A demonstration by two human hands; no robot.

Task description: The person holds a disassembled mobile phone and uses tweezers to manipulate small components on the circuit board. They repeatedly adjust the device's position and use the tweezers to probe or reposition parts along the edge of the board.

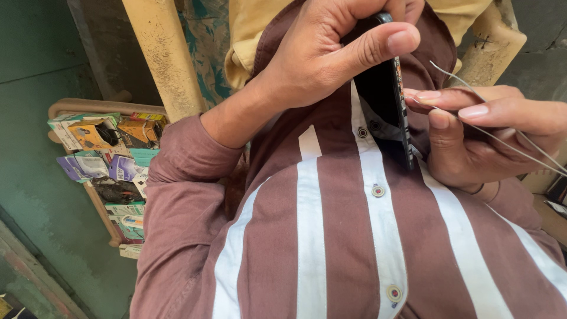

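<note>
Rack of packets point(106, 171) blocks the left (teal wall point(35, 88) behind).

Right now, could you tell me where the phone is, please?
In the head view, the phone is upper centre-right, edge-on against the striped shirt, gripped by the left hand, with the right hand just beside it holding thin wires.

I count two hands, left point(319, 56) and right point(490, 139), and one black phone point(387, 100) between them. Two thin wires point(502, 139) cross the right hand. I see three shirt buttons point(378, 191) and one rack point(106, 159) holding roughly ten small packets.
</note>
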